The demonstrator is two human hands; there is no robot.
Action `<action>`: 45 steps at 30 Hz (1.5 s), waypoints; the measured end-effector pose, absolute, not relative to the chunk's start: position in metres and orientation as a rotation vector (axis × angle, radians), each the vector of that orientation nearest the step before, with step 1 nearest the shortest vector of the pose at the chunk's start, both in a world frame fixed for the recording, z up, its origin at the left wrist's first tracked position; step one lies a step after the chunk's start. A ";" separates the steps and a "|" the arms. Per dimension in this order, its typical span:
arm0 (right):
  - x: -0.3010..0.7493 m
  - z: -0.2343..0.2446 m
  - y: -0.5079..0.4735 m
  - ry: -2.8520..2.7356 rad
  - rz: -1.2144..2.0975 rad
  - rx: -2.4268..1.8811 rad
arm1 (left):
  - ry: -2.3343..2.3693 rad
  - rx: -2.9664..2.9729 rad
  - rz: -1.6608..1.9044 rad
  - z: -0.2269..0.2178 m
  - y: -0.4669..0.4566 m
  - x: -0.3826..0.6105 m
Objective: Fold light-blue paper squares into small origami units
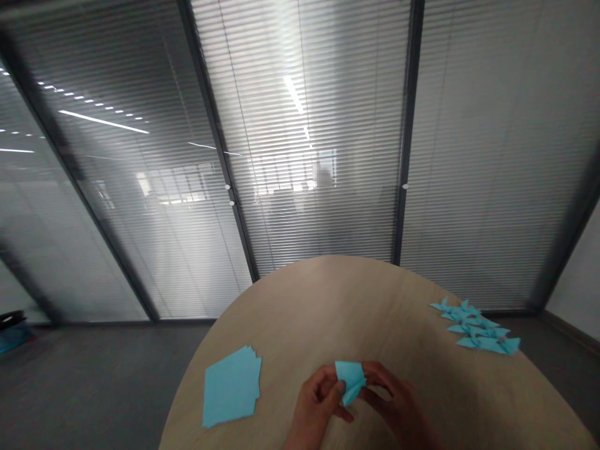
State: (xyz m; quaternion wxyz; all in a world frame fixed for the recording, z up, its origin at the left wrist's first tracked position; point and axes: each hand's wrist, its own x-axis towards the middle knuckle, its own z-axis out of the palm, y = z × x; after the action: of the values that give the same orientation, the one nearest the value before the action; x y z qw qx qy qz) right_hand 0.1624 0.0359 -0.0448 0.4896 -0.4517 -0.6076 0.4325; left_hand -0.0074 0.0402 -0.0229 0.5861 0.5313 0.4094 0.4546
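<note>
A small folded piece of light blue paper [350, 375] is held between my two hands, over the near part of the table. My left hand [319, 400] pinches its left side, the thumb lying on the front face. On the other side my right hand [391, 397] grips the paper's right edge between thumb and fingers. The paper has a flat top edge and narrows to a point at the bottom, with folded layers showing at the lower right. Fingertips behind the paper are hidden.
Left of my hands lies a loose stack of blue paper sheets [231, 389]. Several folded blue paper cranes [482, 328] sit in rows near the right edge of the round wooden table [328, 300]. Glass panels with blinds [319, 225] stand behind it. A dark-rimmed bin [14, 331] is at far left.
</note>
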 end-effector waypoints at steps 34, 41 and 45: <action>0.152 -0.062 0.040 -1.551 1.150 -1.163 | 0.839 1.306 0.954 -0.040 0.039 -0.009; 0.158 -0.061 0.048 -1.407 1.258 -1.150 | 0.828 0.971 1.039 -0.038 0.038 -0.011; 0.162 -0.058 0.053 -1.338 1.140 -1.170 | 0.804 0.736 1.141 -0.028 0.036 -0.012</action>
State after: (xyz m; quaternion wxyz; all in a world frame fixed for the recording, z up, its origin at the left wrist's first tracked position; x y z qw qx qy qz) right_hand 0.1621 0.0525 -0.0583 0.4926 -0.4824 -0.5514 0.4697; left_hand -0.0124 0.0358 -0.0284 0.7047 0.3309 0.3616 0.5130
